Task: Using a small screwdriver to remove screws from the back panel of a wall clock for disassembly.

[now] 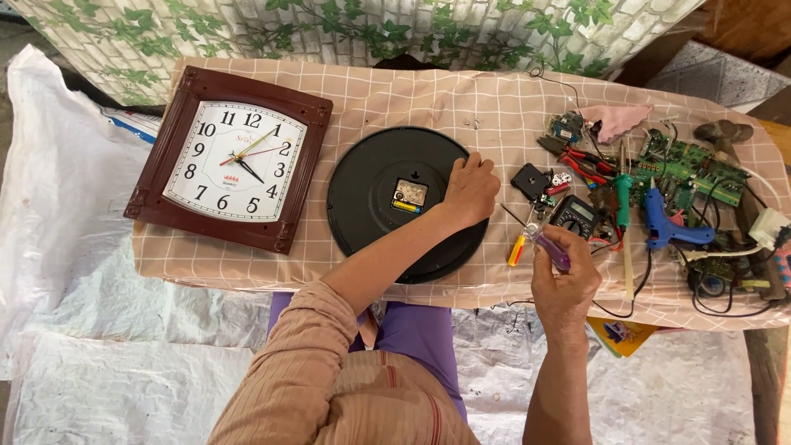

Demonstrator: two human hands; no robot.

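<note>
Checked tablecloth, left hand flat on black clock back, right hand gripping screwdriver

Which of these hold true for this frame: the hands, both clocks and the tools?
1. The left hand rests on the round black clock, which lies back side up. True.
2. The right hand is empty. False: it holds a purple-handled screwdriver.
3. The square brown clock lies face up, left of the black one. True.
4. The blue glue gun is in the left hand. False: it lies on the checked cloth among the tools at right.
5. Green circuit boards lie between the two clocks. False: they sit at the right end of the table.
</note>
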